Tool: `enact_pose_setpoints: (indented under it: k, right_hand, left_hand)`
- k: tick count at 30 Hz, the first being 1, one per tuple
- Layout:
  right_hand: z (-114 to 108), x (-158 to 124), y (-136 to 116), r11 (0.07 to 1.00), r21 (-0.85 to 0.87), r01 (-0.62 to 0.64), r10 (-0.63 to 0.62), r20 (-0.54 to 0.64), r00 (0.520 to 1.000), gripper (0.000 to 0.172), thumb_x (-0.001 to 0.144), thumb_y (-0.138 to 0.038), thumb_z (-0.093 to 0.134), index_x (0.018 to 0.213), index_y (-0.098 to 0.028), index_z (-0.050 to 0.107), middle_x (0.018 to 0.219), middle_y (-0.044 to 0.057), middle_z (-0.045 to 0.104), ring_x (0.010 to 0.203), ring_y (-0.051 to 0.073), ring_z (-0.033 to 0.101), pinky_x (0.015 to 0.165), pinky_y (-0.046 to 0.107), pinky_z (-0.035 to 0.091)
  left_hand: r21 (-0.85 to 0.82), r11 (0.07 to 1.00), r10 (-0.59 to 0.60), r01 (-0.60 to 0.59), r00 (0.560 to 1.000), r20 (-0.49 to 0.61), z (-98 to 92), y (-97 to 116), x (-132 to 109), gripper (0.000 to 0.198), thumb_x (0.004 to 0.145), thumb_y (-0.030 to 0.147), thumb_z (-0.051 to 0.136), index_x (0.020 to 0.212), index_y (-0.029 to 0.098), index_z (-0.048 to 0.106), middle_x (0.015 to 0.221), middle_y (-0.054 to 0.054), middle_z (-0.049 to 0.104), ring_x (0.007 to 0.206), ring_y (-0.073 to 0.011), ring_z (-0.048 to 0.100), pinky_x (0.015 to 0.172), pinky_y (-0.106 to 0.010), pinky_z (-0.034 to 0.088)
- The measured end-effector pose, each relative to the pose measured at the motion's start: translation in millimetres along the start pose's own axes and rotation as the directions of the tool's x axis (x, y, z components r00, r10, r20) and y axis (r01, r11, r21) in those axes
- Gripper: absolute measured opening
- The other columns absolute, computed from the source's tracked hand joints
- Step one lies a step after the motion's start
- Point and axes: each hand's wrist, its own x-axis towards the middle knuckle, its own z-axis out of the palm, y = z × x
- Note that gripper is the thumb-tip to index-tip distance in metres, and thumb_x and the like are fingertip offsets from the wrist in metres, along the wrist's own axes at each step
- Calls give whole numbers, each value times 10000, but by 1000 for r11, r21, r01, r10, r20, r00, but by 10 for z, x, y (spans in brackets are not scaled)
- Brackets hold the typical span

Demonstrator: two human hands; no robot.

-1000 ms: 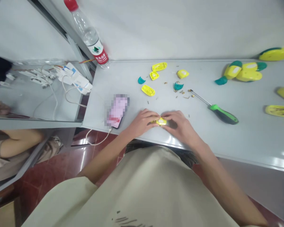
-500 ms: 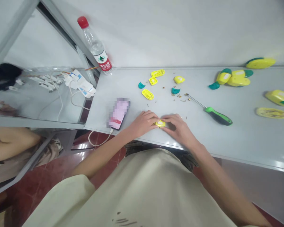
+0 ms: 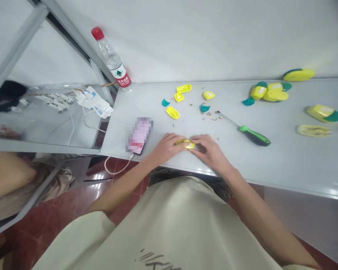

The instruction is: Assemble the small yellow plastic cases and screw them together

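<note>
Both my hands meet near the front edge of the grey table (image 3: 284, 165). My left hand (image 3: 169, 147) and my right hand (image 3: 211, 150) pinch a small yellow plastic part (image 3: 185, 143) between their fingertips, low over the tabletop. A green-handled screwdriver (image 3: 249, 134) lies to the right of my right hand. Beyond my hands lie loose yellow shells (image 3: 172, 112), teal pieces (image 3: 204, 108) and several tiny screws (image 3: 212, 118).
A phone (image 3: 139, 135) on a charging cable lies left of my left hand. A water bottle (image 3: 112, 60) stands at the back left. Yellow and teal toy bodies (image 3: 266, 92) sit at the right. A side table holds white cables and adapters (image 3: 92, 101); another person's arm (image 3: 8, 174) shows lower left.
My hands have stayed together on the yellow part, turning it slightly. The camera has tilted and shifted, so the table objects sit a little lower and further left in view.
</note>
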Motion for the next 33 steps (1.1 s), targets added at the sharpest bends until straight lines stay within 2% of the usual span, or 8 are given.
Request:
enact_pose_setpoints:
  k: [10, 14, 18, 25, 29, 33]
  right_hand:
    - [3, -8, 28, 1000, 12, 6, -6, 11, 1000, 237, 921, -319, 648, 1153, -280, 620, 1155, 91, 700, 1050, 269, 614, 912, 499, 528]
    - [5, -9, 27, 1000, 15, 8, -9, 14, 1000, 233, 918, -312, 650, 1146, -282, 615, 1156, 90, 701, 1043, 268, 613, 911, 494, 525]
    - [3, -9, 23, 1000, 17, 24, -24, 9, 1000, 236, 910, -293, 663, 1139, -277, 606, 1148, 92, 698, 1037, 265, 608, 901, 483, 527]
    - [11, -15, 35, 1000, 3, 28, -28, 13, 1000, 244, 918, -283, 656, 1155, -265, 604, 1155, 98, 694, 1049, 262, 604, 916, 485, 523]
    - [19, -15, 41, 999, 3, 36, -36, 6, 999, 241, 916, -283, 660, 1150, -256, 608, 1146, 100, 696, 1041, 261, 604, 912, 479, 522]
    - [23, -17, 29, 999, 4, 39, -39, -2, 999, 254, 914, -280, 663, 1160, -262, 601, 1148, 97, 694, 1043, 260, 605, 905, 474, 525]
  left_hand:
    - [-34, 999, 39, -43, 993, -110, 89, -82, -26, 189, 953, 283, 606, 1111, 251, 705, 1135, -43, 738, 1025, -130, 636, 868, -309, 436]
    - [-50, 998, 26, -30, 997, -77, 80, -71, -38, 193, 953, 282, 607, 1119, 246, 697, 1154, -61, 734, 1027, -135, 638, 870, -314, 428]
    - [5, 1000, 16, -16, 999, -40, 66, -31, -53, 210, 976, 274, 562, 1128, 225, 698, 1193, -70, 720, 1082, -158, 629, 902, -318, 441]
    - [111, 992, 73, -67, 996, -51, 92, -19, -100, 351, 976, 185, 543, 1299, 291, 630, 1230, -57, 686, 1103, -163, 598, 914, -316, 422]
    - [123, 991, 53, -46, 997, -49, 98, -17, -83, 291, 974, 237, 562, 1228, 313, 682, 1181, -45, 693, 1021, -163, 584, 884, -317, 413]
    - [57, 998, 15, -12, 999, -50, 88, -11, -63, 246, 979, 254, 560, 1173, 299, 705, 1174, -35, 712, 1017, -144, 601, 875, -313, 424]
